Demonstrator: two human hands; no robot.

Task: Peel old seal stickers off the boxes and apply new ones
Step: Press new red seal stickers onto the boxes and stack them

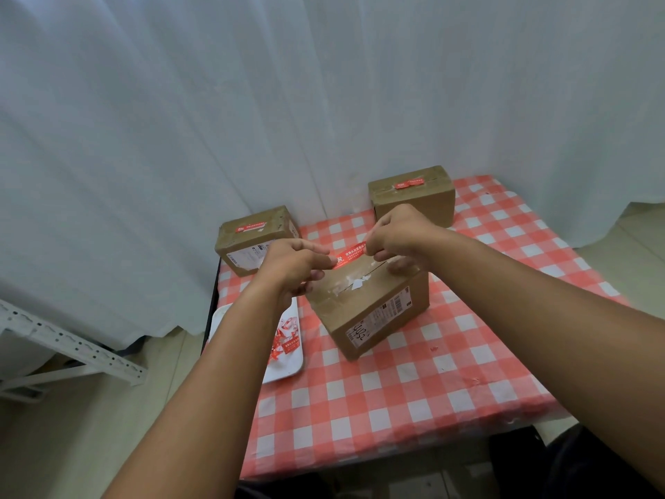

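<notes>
Both hands, left point(293, 262) and right point(394, 235), pinch opposite ends of the red sticker point(351, 256), stretched taut just above the near box point(370, 304) on the checked surface point(396, 390), probably to line it up over the bare flap seam.

One box point(370, 311) sits mid-table — two boxes behind it, left point(253, 239) and right point(414, 196) — tray point(288, 361) at its left.

Red-and-white check tablecloth point(396, 383) spread over lower centre. Three brown cardboard boxes point(370, 311) seen mid-frame. Red sticker point(351, 256) with white print held at centre. White tray point(288, 365), red scraps. White curtain point(252, 102) across top.
</notes>
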